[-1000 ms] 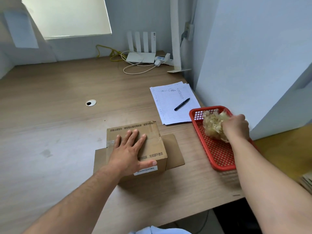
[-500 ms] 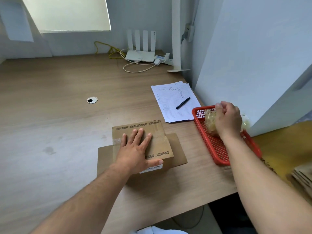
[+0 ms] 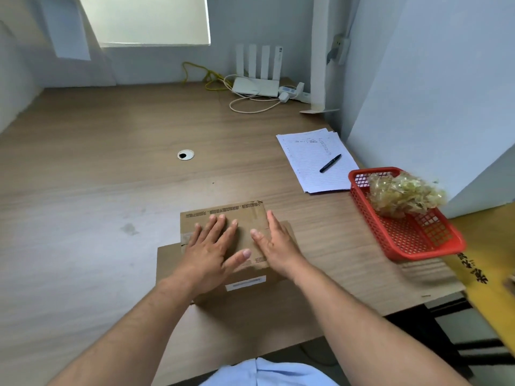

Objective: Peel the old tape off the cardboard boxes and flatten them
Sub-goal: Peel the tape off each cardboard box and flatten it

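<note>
- Head view, hands: the left hand (image 3: 210, 253) lies flat on top of the cardboard box (image 3: 223, 214), fingers spread wide and straight, thumb out to the side, gripping nothing.
- The right hand (image 3: 276, 243) rests just beside it on the right part of the box top, fingers straight and together, palm down, also holding nothing.
- Head view, task things: the box sits on the near part of the wooden desk (image 3: 97, 176), with flaps lying out to the left and right and a white label (image 3: 245, 283) on its near face.
- A crumpled wad of tape (image 3: 404, 195) fills the far end of a red basket (image 3: 418, 246) at the desk's right edge, well apart from the box.
- Head view, room: lined papers (image 3: 309, 151) with a black pen (image 3: 330, 163) lie beyond the basket. A white router (image 3: 256, 86) and cables stand at the back wall, and a round cable hole (image 3: 185, 154) is set in the desktop.
</note>
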The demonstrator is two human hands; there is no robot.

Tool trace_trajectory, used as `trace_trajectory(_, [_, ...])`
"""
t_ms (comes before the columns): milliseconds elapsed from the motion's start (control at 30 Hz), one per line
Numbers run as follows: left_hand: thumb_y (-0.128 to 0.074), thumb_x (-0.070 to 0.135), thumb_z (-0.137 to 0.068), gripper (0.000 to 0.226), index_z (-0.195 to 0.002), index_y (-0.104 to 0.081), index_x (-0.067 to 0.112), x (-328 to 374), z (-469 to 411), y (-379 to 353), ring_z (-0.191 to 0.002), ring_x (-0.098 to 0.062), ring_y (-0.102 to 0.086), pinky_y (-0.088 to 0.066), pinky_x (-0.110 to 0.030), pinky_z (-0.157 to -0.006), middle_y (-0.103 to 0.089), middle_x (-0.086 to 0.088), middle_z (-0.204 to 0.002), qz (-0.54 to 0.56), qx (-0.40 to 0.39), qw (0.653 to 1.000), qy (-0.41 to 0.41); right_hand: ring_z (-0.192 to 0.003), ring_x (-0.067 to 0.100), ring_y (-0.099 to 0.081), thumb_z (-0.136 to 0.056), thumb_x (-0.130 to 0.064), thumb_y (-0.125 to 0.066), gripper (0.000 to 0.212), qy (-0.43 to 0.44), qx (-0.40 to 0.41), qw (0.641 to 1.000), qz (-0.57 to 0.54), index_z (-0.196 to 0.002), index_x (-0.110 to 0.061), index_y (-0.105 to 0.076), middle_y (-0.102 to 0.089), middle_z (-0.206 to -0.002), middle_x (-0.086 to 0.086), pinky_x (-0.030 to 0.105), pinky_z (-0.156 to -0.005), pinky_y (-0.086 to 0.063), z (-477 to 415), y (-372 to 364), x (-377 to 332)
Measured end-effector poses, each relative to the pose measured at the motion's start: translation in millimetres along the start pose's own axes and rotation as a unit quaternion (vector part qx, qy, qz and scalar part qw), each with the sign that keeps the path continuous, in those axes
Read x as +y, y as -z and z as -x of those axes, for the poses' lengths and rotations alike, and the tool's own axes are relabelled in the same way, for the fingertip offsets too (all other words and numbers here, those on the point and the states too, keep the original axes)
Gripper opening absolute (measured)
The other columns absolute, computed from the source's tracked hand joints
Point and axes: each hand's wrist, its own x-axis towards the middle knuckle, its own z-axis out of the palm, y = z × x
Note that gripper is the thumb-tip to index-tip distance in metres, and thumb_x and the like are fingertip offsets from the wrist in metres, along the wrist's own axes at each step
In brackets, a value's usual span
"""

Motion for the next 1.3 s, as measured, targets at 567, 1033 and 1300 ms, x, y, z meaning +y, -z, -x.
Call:
trace_trajectory(567, [-0.067,0.049,-0.078,0.068,-0.136,-0.033,0.048,-55,65,-4,-0.107,0.007,-0.058,-0.045,-0.011,-0.086,-0.058,0.023,-0.121,0.542,0.033,0.83,0.132,-0.104,0.023,-0.059,-0.082,-0.008,-0.069,0.088,-0.03,-0.067,0.976,-0.204,-0.15,-0.033,-0.019,-0.055,-0.113,0.007,0.035,-0.098,-0.047,-9,6,-6])
trace_trajectory(1033, [-0.076,0.029,-0.079,0.098,-0.151,-0.01,0.037,-52,61,-7,-0.122,0.008,-0.041,-0.035,-0.006,-0.096,-0.028,0.022,-0.143,0.516,0.057,0.841,0.151,-0.067,0.018,-0.045,-0.09,-0.032,-0.062,0.027,-0.084,0.077,0.935,-0.336,-0.076,-0.01,-0.053,-0.051,-0.073,0.009,0.028,-0.06,-0.038,-67,-9,-35])
trace_trajectory(1300, [-0.059,0.057,-0.085,0.024,-0.098,-0.062,0.037,-50,58,3,-0.098,-0.007,-0.057,-0.047,-0.023,-0.086,-0.062,0.02,-0.1,0.564,0.108,0.798,0.181,-0.088,0.028,-0.06,-0.091,-0.019,-0.06,0.028,-0.118,0.028,0.879,-0.461,-0.111,0.001,-0.061,-0.064,-0.106,0.021,0.041,-0.087,-0.049,-72,-5,-39])
